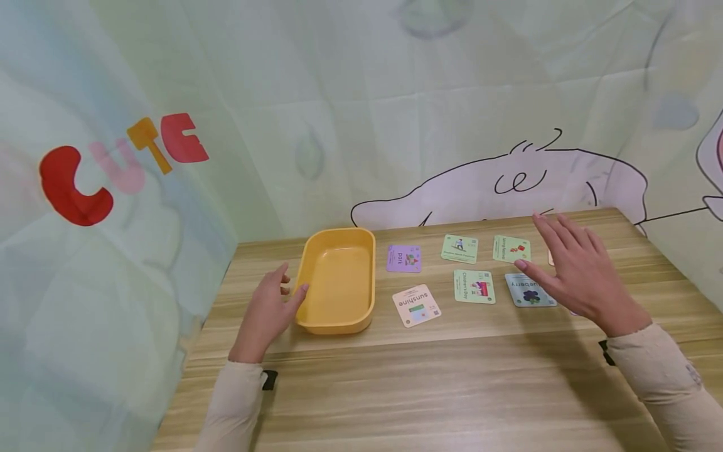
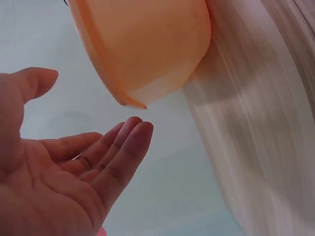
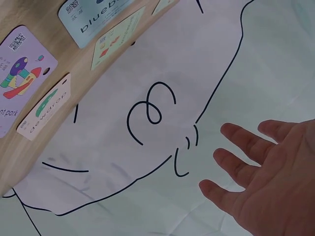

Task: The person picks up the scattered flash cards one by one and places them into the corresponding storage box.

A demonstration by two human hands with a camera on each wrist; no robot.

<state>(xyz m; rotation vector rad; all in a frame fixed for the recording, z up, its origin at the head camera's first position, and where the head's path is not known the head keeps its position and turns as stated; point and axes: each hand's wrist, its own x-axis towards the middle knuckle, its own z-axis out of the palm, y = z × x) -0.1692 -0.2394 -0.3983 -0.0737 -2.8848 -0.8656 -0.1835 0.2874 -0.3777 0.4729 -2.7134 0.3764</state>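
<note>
Wooden counter (image 1: 429, 376) in front of a pale printed backdrop (image 1: 395, 113), carrying everything in play. Yellow tray (image 1: 339, 279) at the left of the counter, upright, open side up and bare inside: nothing put in it so far. Left hand (image 1: 265, 314) resting against the tray's near left corner, fingers (image 2: 123, 147) straight and relaxed, grasping nothing; from the left wrist view, fingertips just beside the tray's rounded edge (image 2: 147, 54), actual contact hard to confirm. Right hand (image 1: 582, 270) hovering over the right-hand cards, fingers (image 3: 241, 142) spread and released, empty, above the counter rather than on it. Cards lying flat and apart, none lifted: sunshine card (image 1: 417, 306) nearest the tray, purple pork card (image 1: 404, 258) behind it, Children's Day card (image 1: 474, 286) in the middle, two green cards (image 1: 459, 248) (image 1: 511, 248) in the back row, blueberry card (image 1: 528, 292) partly under the right hand. Two more at the far right in the right wrist view: purple park card (image 3: 19, 78) and pink dewdrop card (image 3: 47, 105). Judged from this layout, work barely begun: no card picked, all still left on the counter.
</note>
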